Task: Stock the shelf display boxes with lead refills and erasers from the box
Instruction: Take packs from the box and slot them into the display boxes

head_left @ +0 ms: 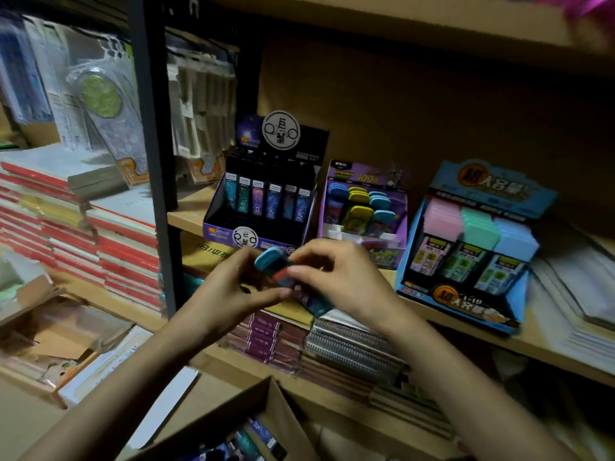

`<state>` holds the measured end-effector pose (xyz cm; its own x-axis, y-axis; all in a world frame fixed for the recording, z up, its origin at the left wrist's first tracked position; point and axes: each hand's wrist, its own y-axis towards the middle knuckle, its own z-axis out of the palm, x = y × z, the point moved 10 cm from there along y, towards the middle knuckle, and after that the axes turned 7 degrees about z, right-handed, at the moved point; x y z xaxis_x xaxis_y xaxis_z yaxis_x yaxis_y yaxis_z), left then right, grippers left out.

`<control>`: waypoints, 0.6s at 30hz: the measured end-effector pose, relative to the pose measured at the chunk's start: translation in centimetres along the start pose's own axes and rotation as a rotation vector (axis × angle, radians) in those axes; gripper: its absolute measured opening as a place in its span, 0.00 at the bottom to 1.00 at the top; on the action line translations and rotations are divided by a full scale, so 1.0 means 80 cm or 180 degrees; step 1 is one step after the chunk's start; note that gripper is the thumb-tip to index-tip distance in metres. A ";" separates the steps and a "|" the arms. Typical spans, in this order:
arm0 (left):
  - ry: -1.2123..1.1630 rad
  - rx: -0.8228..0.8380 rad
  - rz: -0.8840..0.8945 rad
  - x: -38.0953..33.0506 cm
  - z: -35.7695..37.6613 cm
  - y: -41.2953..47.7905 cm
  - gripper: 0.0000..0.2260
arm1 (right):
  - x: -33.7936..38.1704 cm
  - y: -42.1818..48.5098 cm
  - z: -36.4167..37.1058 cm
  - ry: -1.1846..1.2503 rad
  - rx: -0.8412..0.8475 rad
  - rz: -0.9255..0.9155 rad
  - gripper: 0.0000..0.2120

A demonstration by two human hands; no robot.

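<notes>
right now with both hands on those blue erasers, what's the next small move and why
Probably lift the blue erasers held by the left hand and right hand up into the purple eraser box: it holds matching blue ones, and its front row looks empty.

Premises: a stationery shop. Directly beyond the grip of the left hand (229,287) and right hand (336,277), a wooden shelf (188,209) carries a purple cardboard display box of lead refill tubes (219,229), a purple eraser display box (362,176) and a blue eraser display box (466,302). Left of the grip, stacked red-spined notebooks (126,247) and hanging blister packs (100,104).
</notes>
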<state>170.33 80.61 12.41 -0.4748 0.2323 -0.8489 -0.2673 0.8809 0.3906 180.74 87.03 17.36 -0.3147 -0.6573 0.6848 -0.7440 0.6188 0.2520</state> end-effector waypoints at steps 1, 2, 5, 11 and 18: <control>0.0040 -0.0042 0.0007 -0.003 0.004 0.006 0.20 | -0.007 0.001 -0.024 0.0080 -0.0176 0.0050 0.05; 0.0123 -0.0108 0.0039 -0.006 0.006 0.014 0.19 | -0.015 0.001 -0.050 0.0171 -0.0370 0.0089 0.05; 0.0547 -0.0187 0.0189 -0.015 0.020 0.046 0.13 | -0.041 0.005 -0.124 0.0677 -0.0907 0.0203 0.11; 0.1555 0.0305 0.0832 -0.033 0.086 0.106 0.17 | -0.089 0.030 -0.199 0.0651 -0.1511 0.0401 0.09; 0.2695 0.0431 0.1103 -0.012 0.114 0.114 0.25 | -0.108 0.066 -0.198 -0.0157 -0.1519 0.0506 0.08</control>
<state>175.98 92.20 13.58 -0.9788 0.1601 -0.1280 0.0793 0.8716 0.4838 188.90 102.81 23.59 -0.4381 -0.5514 0.7099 -0.3358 0.8330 0.4397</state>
